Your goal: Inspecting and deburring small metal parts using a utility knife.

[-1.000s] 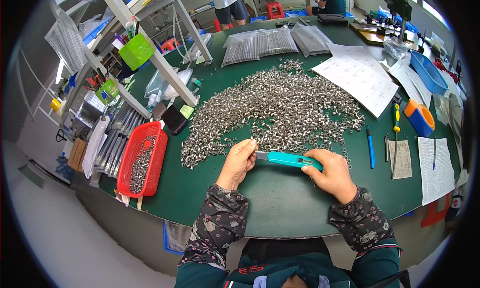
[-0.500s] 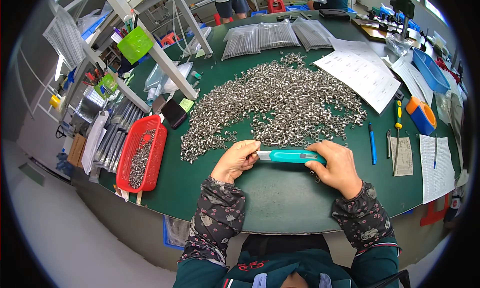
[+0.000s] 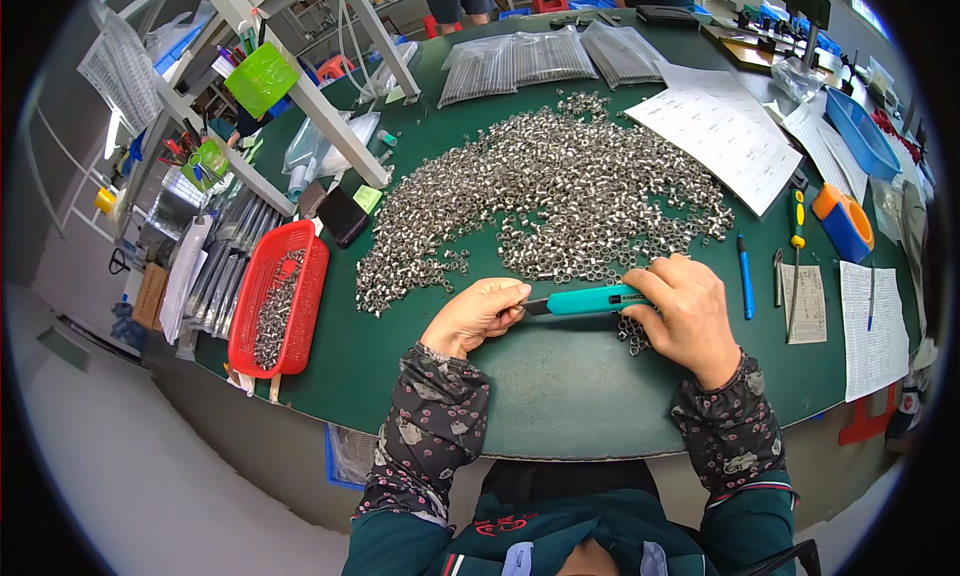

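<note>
In the head view, the right hand [image 3: 688, 311] grips a teal utility knife [image 3: 588, 301] by its handle, above the near part of the green tabletop [image 3: 560, 406]. The left hand [image 3: 468, 311] is pinched narrow at the blade's end; whether its fingertips hold anything, I cannot tell. Beyond both hands spreads a heap of small metal rings [image 3: 620, 206], with a red perforated basket [image 3: 309, 296] to the left

Smooth plastic knife handle [image 3: 588, 301], shiny metal rings [image 3: 585, 181], cloth sleeves [image 3: 432, 421], perhaps matt tabletop [image 3: 560, 401]

Lighting is bright (edges bend, corners black).
</note>
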Demonstrator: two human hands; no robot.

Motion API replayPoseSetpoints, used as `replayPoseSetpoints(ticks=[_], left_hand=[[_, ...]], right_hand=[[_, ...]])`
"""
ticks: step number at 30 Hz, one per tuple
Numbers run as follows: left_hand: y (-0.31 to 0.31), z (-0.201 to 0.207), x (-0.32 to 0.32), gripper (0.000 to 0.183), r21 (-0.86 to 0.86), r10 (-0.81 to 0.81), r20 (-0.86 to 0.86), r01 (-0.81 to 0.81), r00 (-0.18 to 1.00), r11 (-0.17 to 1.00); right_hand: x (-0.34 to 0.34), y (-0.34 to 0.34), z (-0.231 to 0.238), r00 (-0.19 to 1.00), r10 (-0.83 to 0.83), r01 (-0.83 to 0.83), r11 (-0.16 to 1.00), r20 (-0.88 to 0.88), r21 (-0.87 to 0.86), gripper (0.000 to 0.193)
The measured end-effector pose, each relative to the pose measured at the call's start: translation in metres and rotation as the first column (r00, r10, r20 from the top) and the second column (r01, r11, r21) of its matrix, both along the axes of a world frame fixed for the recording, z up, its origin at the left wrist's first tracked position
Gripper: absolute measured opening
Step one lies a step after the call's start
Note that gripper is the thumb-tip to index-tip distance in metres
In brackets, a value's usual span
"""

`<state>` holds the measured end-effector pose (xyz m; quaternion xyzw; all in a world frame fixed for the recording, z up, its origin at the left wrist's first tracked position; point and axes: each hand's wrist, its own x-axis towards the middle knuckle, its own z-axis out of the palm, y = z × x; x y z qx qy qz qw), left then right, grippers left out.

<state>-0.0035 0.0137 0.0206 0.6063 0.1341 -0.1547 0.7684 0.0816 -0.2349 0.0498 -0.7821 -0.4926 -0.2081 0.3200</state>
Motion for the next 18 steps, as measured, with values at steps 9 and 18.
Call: replayPoseSetpoints(ticks=[9,18], left_hand=[[-0.001,-0.002,0.002,0.029,0.06,-0.027,0.001,0.027,1.0,0.998],[0.001,-0.01,0.003,0.018,-0.146,0.249,0.192,-0.223,0.949,0.964]], right_hand=[[-0.002,0.0,0.009,0.978,-0.052,0.062,0.997,0.204,-0.041,0.028],[-0.001,0.002,-0.005,0.996,-0.086,0.087,0.995,-0.037,0.042,0.025]])
